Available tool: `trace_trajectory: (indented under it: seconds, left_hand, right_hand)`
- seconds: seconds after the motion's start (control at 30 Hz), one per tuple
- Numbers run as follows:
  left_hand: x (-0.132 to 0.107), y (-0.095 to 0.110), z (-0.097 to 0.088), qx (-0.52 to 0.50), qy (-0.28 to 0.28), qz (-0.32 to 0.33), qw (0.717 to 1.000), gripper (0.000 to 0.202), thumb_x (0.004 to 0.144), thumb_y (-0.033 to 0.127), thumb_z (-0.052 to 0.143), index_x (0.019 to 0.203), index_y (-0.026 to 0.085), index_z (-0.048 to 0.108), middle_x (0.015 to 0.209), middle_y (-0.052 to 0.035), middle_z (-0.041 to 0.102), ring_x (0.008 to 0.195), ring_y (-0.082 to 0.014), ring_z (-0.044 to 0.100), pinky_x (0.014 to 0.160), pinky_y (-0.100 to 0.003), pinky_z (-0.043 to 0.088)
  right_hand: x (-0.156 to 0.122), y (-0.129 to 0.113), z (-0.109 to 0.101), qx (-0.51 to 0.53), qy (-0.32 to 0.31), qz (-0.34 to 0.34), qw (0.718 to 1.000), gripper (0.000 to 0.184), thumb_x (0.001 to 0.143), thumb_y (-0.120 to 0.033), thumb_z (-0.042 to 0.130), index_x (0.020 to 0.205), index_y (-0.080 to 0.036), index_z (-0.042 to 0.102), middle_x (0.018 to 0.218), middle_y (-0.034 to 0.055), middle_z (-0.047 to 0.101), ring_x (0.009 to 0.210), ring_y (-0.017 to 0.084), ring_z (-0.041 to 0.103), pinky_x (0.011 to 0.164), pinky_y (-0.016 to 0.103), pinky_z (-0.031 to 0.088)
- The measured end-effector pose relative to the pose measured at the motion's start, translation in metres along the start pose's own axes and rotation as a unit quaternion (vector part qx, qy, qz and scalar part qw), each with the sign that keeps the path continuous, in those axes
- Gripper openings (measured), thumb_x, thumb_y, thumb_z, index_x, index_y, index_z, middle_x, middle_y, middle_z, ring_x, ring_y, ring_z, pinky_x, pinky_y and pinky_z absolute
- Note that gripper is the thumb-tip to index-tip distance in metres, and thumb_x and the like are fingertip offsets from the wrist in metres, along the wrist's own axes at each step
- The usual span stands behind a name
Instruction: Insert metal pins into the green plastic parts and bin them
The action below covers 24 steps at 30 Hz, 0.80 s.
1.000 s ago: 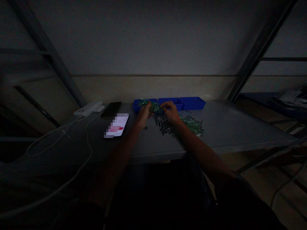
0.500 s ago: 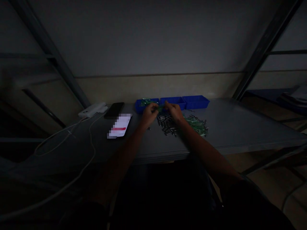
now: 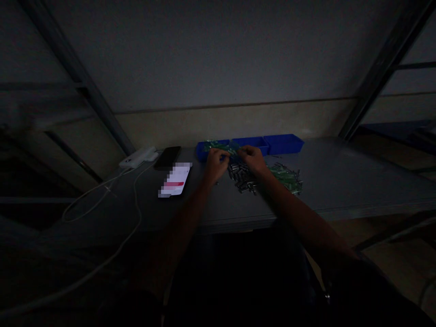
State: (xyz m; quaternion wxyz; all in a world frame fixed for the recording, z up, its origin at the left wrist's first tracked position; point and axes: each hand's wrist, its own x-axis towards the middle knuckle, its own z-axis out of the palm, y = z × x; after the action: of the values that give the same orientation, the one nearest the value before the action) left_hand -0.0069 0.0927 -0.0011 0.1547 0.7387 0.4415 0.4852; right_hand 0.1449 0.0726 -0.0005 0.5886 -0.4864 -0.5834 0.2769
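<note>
Between my hands, in front of the blue bins, is a thin, see-through greenish piece that looks like a small plastic bag (image 3: 234, 147). My left hand (image 3: 217, 161) is closed in a pinch at its left side, and my right hand (image 3: 252, 159) has its fingers closed at its right side. Dim light blurs the fingertips. Under and beside the right hand lies a pile of short metal pieces (image 3: 242, 178). Green slim pieces (image 3: 286, 176) mixed with metal ones lie right of it. More green pieces (image 3: 214, 145) fill the left blue bin (image 3: 202, 155).
A middle blue bin (image 3: 260, 141) and a right blue bin (image 3: 284, 144) stand along the wall. Left on the grey table (image 3: 327, 177) are a lit phone (image 3: 175, 180), a dark phone (image 3: 167, 157) and a white power block (image 3: 139, 157) with white cables (image 3: 139, 204). Metal posts flank the table.
The view has shifted slightly, moving everything a little right. My hands stay close together, and the see-through piece between them now stands more spread out and upright.
</note>
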Motion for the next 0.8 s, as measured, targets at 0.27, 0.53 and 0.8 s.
trace_trajectory:
  seconds: [0.27, 0.53, 0.8]
  left_hand:
    - [0.000, 0.008, -0.007, -0.151, -0.026, -0.214, 0.965, 0.046, 0.087, 0.053, 0.041, 0.066, 0.018, 0.063, 0.063, -0.0051, 0.061, 0.059, -0.0151, 0.055, 0.058, -0.027, 0.041]
    - [0.001, 0.017, -0.018, -0.340, -0.042, -0.310, 0.887, 0.013, 0.068, 0.029, 0.060, 0.074, 0.018, 0.060, 0.074, -0.0027, 0.065, 0.059, -0.0102, 0.056, 0.054, -0.022, 0.039]
    - [-0.001, 0.009, -0.014, -0.298, -0.021, -0.246, 0.922, 0.018, 0.063, 0.012, 0.052, 0.077, 0.019, 0.059, 0.076, -0.0006, 0.063, 0.072, -0.0136, 0.060, 0.064, -0.026, 0.046]
  right_hand:
    - [-0.002, -0.001, 0.001, -0.069, -0.044, -0.051, 0.995, 0.030, 0.071, -0.036, 0.056, 0.084, -0.013, 0.071, 0.054, -0.0033, 0.048, 0.052, 0.010, 0.037, 0.053, 0.024, 0.029]
    - [-0.004, -0.005, -0.004, -0.132, -0.061, -0.064, 0.987, 0.034, 0.070, -0.027, 0.049, 0.090, -0.012, 0.073, 0.050, -0.0041, 0.042, 0.048, 0.009, 0.032, 0.053, 0.025, 0.026]
    - [-0.007, -0.009, -0.005, -0.116, -0.093, -0.029, 0.988, 0.037, 0.071, -0.023, 0.044, 0.093, -0.014, 0.073, 0.051, -0.0048, 0.046, 0.048, 0.010, 0.034, 0.056, 0.025, 0.030]
